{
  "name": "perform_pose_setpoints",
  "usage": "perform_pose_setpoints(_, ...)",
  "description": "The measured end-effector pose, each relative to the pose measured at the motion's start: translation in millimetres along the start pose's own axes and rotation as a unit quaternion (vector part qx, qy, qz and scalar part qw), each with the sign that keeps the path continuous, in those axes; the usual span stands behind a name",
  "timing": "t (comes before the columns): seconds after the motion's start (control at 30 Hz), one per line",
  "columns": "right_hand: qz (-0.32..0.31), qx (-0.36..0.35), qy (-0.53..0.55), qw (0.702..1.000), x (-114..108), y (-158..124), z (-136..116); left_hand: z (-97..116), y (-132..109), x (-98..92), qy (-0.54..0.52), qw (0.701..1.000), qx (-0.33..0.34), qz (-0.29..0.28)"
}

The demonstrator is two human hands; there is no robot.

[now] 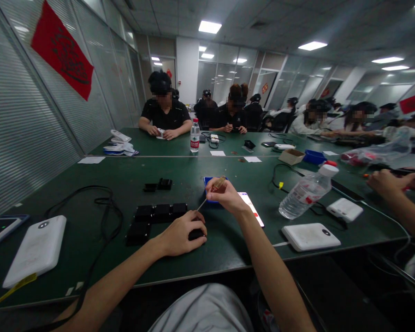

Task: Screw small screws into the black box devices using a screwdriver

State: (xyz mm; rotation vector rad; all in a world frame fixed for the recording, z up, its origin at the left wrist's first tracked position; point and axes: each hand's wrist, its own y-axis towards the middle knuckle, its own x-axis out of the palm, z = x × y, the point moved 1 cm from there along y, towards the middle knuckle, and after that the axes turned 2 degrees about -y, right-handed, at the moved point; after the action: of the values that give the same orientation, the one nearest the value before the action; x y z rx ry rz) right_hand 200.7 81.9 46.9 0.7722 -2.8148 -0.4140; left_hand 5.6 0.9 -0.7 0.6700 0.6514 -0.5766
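Observation:
My left hand [180, 235] rests on the green table [90, 240], fingers closed over a small black block [196, 234]. My right hand [226, 196] is raised just behind it, pinching a thin screwdriver [210, 193] whose tip slants down toward that block. Several more black blocks [155, 216] lie in rows just left of my left hand. A small blue tray [209, 182] sits behind my right hand, and a lit phone [251, 208] lies beside my right wrist.
White power banks lie at left [36, 249] and right [311, 236], with black cables [103, 207] between. A water bottle [306, 190] lies tilted at right. A co-worker's hand [387, 182] reaches in from the right. Other people sit at the far tables.

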Motion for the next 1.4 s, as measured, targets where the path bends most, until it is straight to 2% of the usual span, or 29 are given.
perform_pose_setpoints(0.2,0.091,-0.016,0.023,0.995,1,3,-2,0,0,-0.5,0.001,1.0,-0.003,-0.003)
perform_pose_setpoints(0.53,0.114,-0.029,0.072,0.99,7,6,-8,1,-1,-2.1,-0.004,1.0,0.001,0.004)
perform_pose_setpoints(0.9,0.168,-0.037,0.086,0.981,-3,10,-1,-1,-1,-0.5,0.004,1.0,-0.001,0.019)
perform_pose_setpoints(1.17,0.203,-0.014,0.091,0.975,-7,11,0,10,-1,-9.7,-0.051,0.999,-0.013,0.005)
perform_pose_setpoints(1.4,0.208,0.005,0.089,0.974,-8,12,1,6,-1,-12.5,-0.106,0.994,-0.032,-0.012)
